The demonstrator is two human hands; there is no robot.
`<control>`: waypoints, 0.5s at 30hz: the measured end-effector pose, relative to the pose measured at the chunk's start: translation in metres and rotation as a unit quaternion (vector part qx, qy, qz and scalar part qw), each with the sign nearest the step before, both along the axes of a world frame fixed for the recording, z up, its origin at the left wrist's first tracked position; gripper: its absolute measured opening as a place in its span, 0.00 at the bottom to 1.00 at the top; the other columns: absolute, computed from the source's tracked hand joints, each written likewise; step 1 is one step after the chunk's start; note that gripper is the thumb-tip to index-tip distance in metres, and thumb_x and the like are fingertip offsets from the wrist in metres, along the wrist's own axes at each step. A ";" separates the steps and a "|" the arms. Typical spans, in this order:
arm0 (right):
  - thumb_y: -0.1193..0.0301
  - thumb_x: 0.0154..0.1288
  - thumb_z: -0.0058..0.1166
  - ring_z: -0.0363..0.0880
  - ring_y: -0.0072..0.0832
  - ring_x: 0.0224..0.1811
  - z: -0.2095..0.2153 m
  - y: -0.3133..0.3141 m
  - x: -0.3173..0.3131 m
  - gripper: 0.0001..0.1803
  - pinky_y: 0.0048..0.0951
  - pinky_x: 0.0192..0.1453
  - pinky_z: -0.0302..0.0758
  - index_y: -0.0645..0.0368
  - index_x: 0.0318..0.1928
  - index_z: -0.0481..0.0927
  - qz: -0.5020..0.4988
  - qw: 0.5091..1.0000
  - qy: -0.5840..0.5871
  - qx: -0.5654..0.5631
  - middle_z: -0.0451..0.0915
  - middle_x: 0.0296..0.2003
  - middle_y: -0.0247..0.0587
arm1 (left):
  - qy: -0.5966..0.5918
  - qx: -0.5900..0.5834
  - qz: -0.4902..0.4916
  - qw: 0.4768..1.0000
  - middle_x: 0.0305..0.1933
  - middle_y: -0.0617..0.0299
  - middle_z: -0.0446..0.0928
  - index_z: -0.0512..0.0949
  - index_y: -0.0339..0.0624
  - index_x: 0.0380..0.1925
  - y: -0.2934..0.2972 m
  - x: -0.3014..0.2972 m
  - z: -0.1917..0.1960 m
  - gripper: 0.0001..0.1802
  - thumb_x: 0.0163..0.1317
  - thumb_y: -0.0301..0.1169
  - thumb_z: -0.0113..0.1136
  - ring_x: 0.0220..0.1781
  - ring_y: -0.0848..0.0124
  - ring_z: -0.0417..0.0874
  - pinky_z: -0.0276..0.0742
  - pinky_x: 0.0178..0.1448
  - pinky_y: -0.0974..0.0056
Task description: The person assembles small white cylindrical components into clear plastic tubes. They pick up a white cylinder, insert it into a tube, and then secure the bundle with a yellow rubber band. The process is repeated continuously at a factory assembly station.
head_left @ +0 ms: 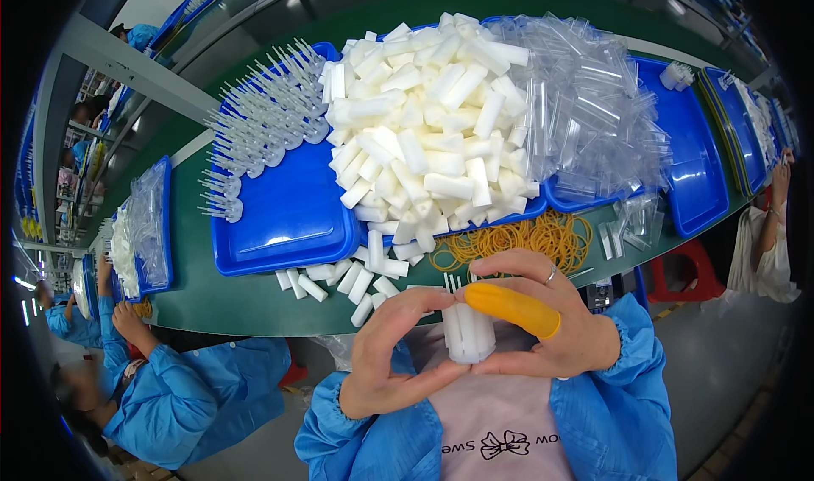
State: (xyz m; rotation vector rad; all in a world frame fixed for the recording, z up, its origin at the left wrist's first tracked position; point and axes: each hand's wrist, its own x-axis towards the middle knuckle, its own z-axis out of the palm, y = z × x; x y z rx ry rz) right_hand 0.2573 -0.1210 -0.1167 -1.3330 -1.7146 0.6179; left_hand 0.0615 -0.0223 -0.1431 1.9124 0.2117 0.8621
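Observation:
Between both hands, close to my chest, is a white round bundle (469, 332) with thin rods standing out of its top. My left hand (386, 354) grips its left side, thumb low and fingertips near the top. From the other side my right hand (551, 316) closes on it; a yellow finger cot (513, 310) covers one finger, and a ring sits on another. What fills the bundle between the rods is partly hidden by my fingers. Just beyond lie loose white foam pieces (360, 286) and a heap of yellow rubber bands (530, 239).
A big pile of white foam pieces (424, 133) stands behind. Left of it, a blue tray (284, 192) holds white rodded parts (267, 108). Clear plastic sleeves (585, 99) lie right of the pile; a blue tray (699, 176) with a finished-looking bundle (677, 75) is farther right. Co-workers sit at both sides.

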 end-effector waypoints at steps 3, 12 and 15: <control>0.61 0.45 0.67 0.66 0.42 0.59 0.008 -0.001 0.001 0.34 0.46 0.59 0.64 0.53 0.56 0.74 -0.045 0.998 -0.036 0.021 0.70 0.54 0.41 | 0.051 -0.027 0.018 0.998 0.58 0.45 0.67 0.56 0.37 0.63 -0.002 -0.005 -0.006 0.50 0.41 0.31 0.76 0.58 0.53 0.72 0.73 0.56 0.56; 0.68 0.54 0.58 0.69 0.36 0.60 0.003 -0.006 -0.024 0.17 0.49 0.63 0.62 0.40 0.46 0.79 -0.128 0.953 -0.218 0.167 0.74 0.53 0.29 | 0.030 -0.384 0.123 0.915 0.55 0.60 0.63 0.53 0.38 0.65 -0.027 0.024 0.001 0.54 0.39 0.30 0.76 0.55 0.64 0.72 0.71 0.58 0.61; 0.71 0.52 0.59 0.69 0.37 0.59 0.014 -0.021 -0.001 0.18 0.46 0.62 0.64 0.44 0.46 0.79 -0.179 0.954 -0.184 0.154 0.74 0.52 0.34 | -0.055 -0.453 0.128 0.880 0.52 0.60 0.66 0.54 0.39 0.64 -0.024 0.022 0.002 0.47 0.42 0.26 0.69 0.54 0.65 0.73 0.72 0.55 0.63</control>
